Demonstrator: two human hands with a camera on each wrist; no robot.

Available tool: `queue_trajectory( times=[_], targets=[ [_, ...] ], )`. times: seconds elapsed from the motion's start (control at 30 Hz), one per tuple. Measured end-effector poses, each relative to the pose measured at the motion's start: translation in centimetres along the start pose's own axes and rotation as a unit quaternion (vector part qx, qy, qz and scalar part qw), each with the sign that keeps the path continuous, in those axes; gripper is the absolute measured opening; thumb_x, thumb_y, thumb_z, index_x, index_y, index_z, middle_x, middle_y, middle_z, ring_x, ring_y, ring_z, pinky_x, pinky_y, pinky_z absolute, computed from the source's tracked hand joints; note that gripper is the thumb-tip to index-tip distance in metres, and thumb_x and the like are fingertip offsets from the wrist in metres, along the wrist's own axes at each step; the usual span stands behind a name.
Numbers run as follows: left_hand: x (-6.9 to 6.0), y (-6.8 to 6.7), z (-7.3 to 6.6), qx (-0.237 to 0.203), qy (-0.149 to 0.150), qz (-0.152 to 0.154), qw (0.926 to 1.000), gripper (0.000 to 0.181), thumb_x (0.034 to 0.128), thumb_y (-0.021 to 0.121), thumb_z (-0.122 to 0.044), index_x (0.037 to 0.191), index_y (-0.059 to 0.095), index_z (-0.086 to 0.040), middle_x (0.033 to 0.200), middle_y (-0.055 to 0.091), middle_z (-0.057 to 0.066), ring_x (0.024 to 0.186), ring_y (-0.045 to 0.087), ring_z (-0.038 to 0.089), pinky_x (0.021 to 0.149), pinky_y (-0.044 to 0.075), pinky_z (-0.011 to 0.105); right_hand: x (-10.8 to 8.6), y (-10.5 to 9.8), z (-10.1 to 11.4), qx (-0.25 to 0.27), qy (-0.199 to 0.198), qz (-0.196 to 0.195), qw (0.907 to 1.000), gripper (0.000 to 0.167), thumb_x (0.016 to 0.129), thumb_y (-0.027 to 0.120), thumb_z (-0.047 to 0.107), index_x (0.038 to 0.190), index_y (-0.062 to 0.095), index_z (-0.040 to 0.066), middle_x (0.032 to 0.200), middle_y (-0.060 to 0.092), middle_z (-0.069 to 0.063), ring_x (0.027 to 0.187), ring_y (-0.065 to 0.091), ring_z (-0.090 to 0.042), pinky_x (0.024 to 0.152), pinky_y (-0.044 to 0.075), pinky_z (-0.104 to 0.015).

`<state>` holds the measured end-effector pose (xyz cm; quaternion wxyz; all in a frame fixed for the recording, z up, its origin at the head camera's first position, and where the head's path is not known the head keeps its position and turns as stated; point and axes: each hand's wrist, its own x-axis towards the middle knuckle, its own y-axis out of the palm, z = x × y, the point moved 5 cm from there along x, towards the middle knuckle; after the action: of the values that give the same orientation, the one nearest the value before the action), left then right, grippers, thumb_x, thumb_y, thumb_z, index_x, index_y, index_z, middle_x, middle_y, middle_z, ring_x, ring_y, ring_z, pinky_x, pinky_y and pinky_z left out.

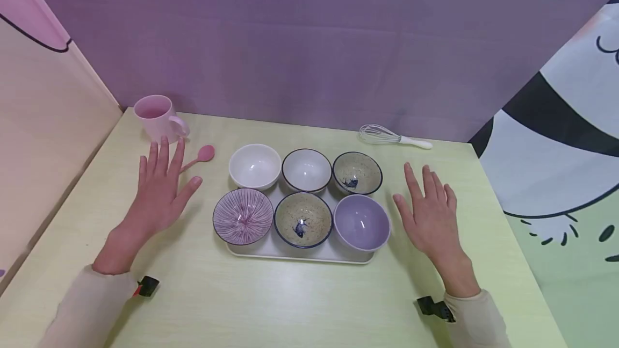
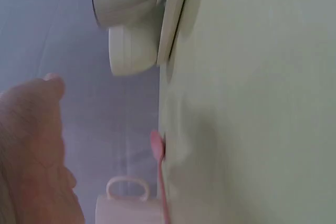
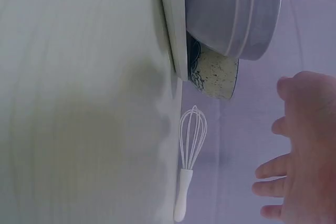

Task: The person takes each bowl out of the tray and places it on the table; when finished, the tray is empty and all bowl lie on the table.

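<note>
Bowls (image 1: 303, 219), six in all, stand in two rows of three on a pale tray (image 1: 300, 258) near the middle of the surface (image 1: 290, 310). Judging by the two unburdened hands, no bowl is being handled at this moment; it looks like a pause, with no grasp begun. Any move on the bowls would call for bringing a hand inward over the tray's short edge and curling fingers and thumb on a rim, with care for the close-set neighbours.

The left hand (image 1: 157, 192) hangs above the left part of the surface, fingers straight and slightly fanned, thumb held out toward the tray; it grips nothing. Nearest to it are the pink spoon (image 1: 204, 153) and the pink mug (image 1: 155, 118) by the surface's back left corner; the left wrist view shows the hand apart from both. Beyond the tray's right edge, the right hand (image 1: 432, 219) is raised, its fingers extended with gaps between some of them, its thumb near the lilac bowl (image 1: 361, 223) at the tray's front right corner but not touching it. Along the surface's back edge, toward the right, lies a whisk (image 1: 408, 140).
</note>
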<state>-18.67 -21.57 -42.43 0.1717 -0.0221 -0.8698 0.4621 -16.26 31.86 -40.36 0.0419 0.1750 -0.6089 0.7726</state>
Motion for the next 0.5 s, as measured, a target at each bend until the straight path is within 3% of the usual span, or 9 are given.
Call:
queue_trajectory(
  times=[0.17,0.27,0.37,0.5],
  targets=[
    [-1.5,1.0,-1.9,-0.1,0.036,-0.044,0.9934,0.081,0.1154,0.054,-0.036,0.177,0.013,-0.004,0.181,0.009,0.034,0.168,0.0,0.056,0.135,-0.007,0.073,0.2,0.3,0.4,0.054,-0.006,-0.029,0.9981,0.064,0.117,0.049,0.039,0.173,0.038,0.01,0.164,0.045,-0.037,0.149,0.045,-0.058,0.116,0.034,-0.08],
    [-2.6,2.0,-2.7,-0.15,0.053,-0.046,0.9862,0.081,0.1135,0.058,-0.026,0.178,0.013,-0.007,0.182,0.013,0.029,0.168,0.006,0.053,0.137,-0.001,0.07,0.3,0.6,0.5,0.08,-0.007,-0.042,0.9959,0.062,0.116,0.051,0.034,0.171,0.04,0.008,0.159,0.052,-0.036,0.142,0.052,-0.06,0.111,0.039,-0.081],
    [-3.3,3.9,-1.8,-0.171,0.075,-0.05,0.9812,0.083,0.114,0.059,-0.028,0.179,0.011,-0.013,0.184,0.015,0.02,0.17,0.01,0.043,0.141,0.002,0.059,0.6,0.9,0.5,0.101,-0.006,-0.053,0.9935,0.059,0.116,0.052,0.03,0.17,0.042,0.007,0.151,0.058,-0.037,0.134,0.057,-0.061,0.107,0.043,-0.082],
    [-3.9,4.6,-2.2,-0.18,0.08,-0.05,0.9792,0.085,0.1119,0.062,-0.027,0.179,0.012,-0.013,0.184,0.019,0.016,0.169,0.017,0.042,0.142,0.004,0.049,1.2,1.4,0.4,0.139,0.005,-0.046,0.9892,0.059,0.117,0.052,0.028,0.171,0.041,0.009,0.145,0.063,-0.034,0.128,0.063,-0.056,0.103,0.046,-0.08]
  ],
)
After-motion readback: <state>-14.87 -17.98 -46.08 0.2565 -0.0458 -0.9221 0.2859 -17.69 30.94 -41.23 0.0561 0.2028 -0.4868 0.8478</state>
